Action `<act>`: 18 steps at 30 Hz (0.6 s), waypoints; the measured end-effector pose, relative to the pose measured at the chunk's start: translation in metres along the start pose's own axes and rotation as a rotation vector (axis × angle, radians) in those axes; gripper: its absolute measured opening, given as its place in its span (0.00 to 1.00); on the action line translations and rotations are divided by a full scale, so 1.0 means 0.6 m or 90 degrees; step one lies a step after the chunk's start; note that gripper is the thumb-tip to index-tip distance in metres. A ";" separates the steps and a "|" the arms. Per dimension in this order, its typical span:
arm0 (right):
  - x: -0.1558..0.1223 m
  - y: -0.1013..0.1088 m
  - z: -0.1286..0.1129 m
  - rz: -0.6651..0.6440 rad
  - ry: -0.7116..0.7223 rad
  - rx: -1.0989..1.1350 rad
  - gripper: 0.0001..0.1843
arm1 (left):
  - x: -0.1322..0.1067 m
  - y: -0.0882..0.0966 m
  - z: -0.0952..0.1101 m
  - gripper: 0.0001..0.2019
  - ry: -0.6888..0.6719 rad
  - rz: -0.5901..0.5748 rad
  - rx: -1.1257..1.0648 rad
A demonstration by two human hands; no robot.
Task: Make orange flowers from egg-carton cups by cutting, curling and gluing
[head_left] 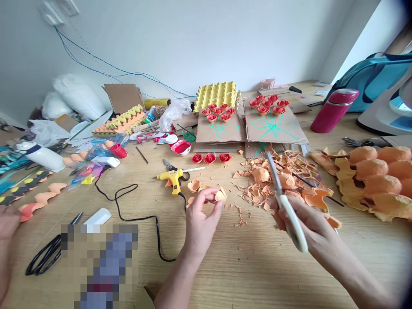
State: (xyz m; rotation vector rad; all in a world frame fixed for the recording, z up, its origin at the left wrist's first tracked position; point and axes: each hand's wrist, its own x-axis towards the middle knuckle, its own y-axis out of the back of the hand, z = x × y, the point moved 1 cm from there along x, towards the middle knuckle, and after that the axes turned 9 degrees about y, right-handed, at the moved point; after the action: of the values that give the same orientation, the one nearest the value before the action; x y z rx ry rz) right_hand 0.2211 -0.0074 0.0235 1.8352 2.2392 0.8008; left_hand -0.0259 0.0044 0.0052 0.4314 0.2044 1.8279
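My left hand [204,219] pinches a small orange egg-carton piece [220,195] between thumb and fingers, above the table. In my right hand [302,221] are scissors with cream handles [293,225], their blades [273,169] pointing away from me over a heap of orange carton scraps [254,193]. Just beyond my left hand lie some cut carton cups [194,185]. A yellow hot glue gun [174,179] rests beside them, with dark-handled scissors [169,165] partly behind it. Three red carton roses [210,159] sit in a row farther back.
Two cardboard panels [277,126] with red roses and green painted stems stand at the back. An orange egg tray [380,176] and a magenta flask [334,110] are at right. A bowl of red paint [180,147], a black cord [141,218] and another person's hand [9,223] are leftward.
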 end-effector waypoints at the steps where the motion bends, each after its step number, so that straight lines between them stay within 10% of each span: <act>1: 0.000 -0.002 0.004 -0.030 0.024 -0.056 0.17 | 0.005 0.010 -0.003 0.09 0.004 0.016 -0.008; 12: -0.132 -0.086 -0.011 -0.274 0.370 -0.393 0.08 | 0.012 0.065 -0.029 0.09 0.016 0.068 0.026; 18: -0.069 -0.086 0.007 -0.242 0.315 -0.508 0.07 | 0.006 0.062 -0.034 0.08 -0.010 0.049 0.025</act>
State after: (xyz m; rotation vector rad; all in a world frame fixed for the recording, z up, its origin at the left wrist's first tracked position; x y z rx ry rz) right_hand 0.1881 -0.0509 -0.0141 0.8781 1.9265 1.8479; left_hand -0.0677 -0.0017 0.0003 0.4860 0.2157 1.8976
